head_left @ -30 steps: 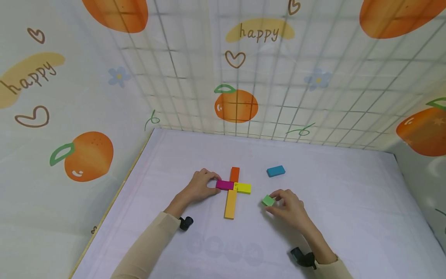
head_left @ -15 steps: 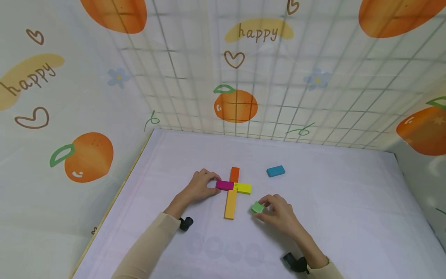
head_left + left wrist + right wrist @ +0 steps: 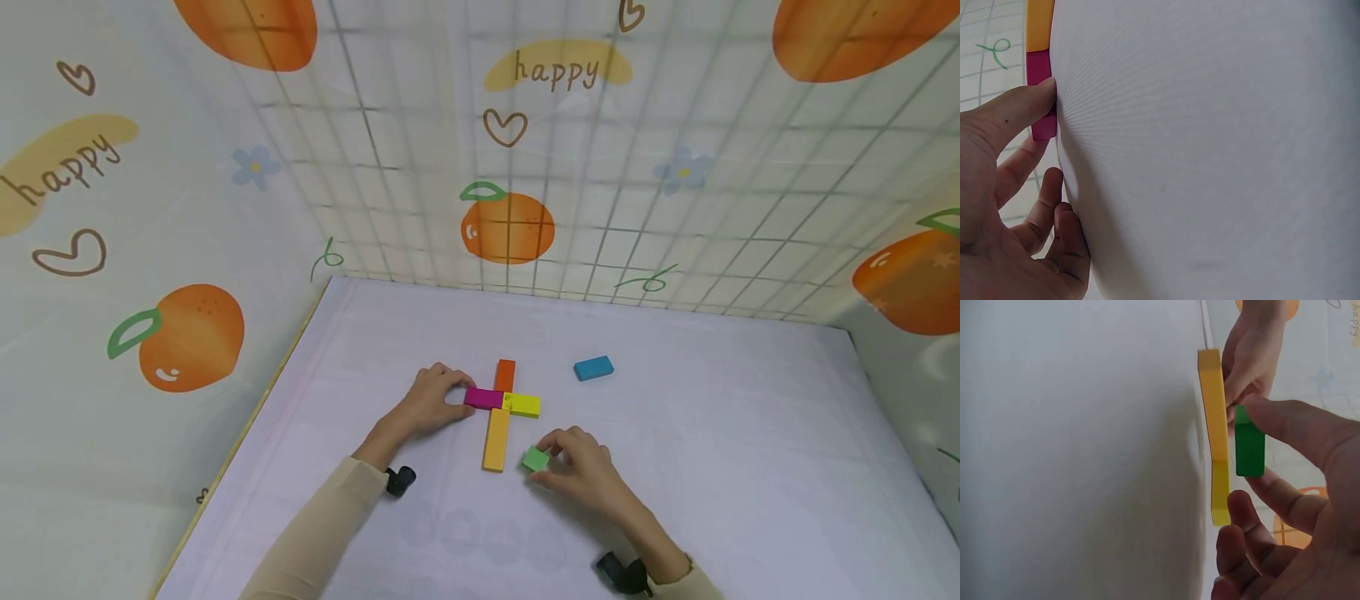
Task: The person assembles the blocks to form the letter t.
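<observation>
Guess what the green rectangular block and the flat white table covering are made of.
The green rectangular block looks like smooth plastic or painted wood, with a low sheen; even colour and crisp edges don't settle which. The flat white table covering looks like matte cloth, given fine, weave-like ridges up close.

Partly lost to us
The left hand [image 3: 432,400] covers some of the magenta block [image 3: 1039,67]; we see the amber block [image 3: 1039,25] cropped by the left wrist view's top, both sleeves [image 3: 318,533] by the head view's bottom.
</observation>
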`<action>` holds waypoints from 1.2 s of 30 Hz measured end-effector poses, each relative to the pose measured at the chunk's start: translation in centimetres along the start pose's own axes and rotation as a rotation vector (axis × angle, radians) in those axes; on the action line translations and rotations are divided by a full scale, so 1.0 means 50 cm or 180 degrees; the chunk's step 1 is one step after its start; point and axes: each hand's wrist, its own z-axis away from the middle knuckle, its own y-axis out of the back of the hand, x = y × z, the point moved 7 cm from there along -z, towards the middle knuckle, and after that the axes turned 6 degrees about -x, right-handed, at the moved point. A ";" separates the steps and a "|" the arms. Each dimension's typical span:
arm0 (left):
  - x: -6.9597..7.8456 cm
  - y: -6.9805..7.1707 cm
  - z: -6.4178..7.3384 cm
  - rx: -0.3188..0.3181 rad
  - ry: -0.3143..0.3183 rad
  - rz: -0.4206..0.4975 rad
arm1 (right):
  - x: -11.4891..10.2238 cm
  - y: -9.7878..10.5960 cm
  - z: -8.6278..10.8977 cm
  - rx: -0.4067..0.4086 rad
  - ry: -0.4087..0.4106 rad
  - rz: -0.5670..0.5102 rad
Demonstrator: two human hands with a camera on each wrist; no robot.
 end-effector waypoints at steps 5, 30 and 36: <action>-0.001 -0.001 0.000 -0.0009 0.0005 0.0029 | -0.011 -0.022 -0.003 -0.0117 0.0056 0.0041; -0.004 -0.001 -0.003 -0.0035 0.0017 -0.0019 | -0.048 -0.065 0.002 -0.0383 0.0211 0.0297; -0.007 -0.003 -0.002 -0.0042 0.0046 -0.0015 | -0.054 -0.071 0.006 -0.0411 0.0222 0.0491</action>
